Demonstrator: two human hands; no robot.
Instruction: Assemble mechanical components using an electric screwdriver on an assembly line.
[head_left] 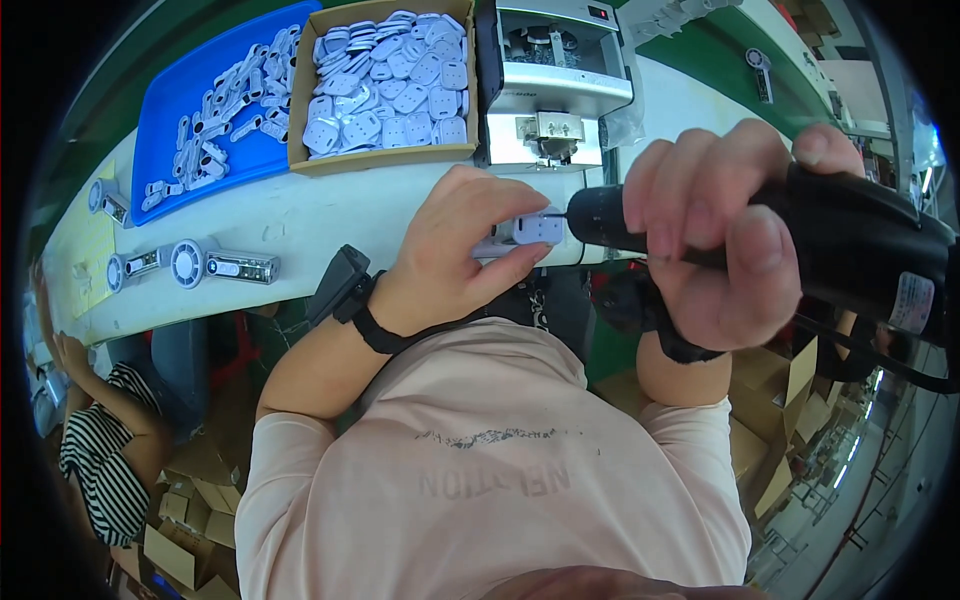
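Note:
My left hand (455, 245) pinches a small pale plastic cover (537, 231) between thumb and fingers, near the table's front edge. Part of a device shows beside the cover, mostly hidden by that hand. Wrapped in the fingers of my right hand (715, 235) is a black electric screwdriver (850, 225), lying nearly level. Its thin bit points left and reaches the right side of the cover; whether it sits in a screw cannot be made out.
Behind my hands stands a silver screw feeder (562, 95). Left of it are a cardboard box (385, 163) of pale plastic covers and a blue tray (160, 120) of small parts. Several handheld fans (190, 263) lie at left. A person in stripes (110, 450) sits at far left.

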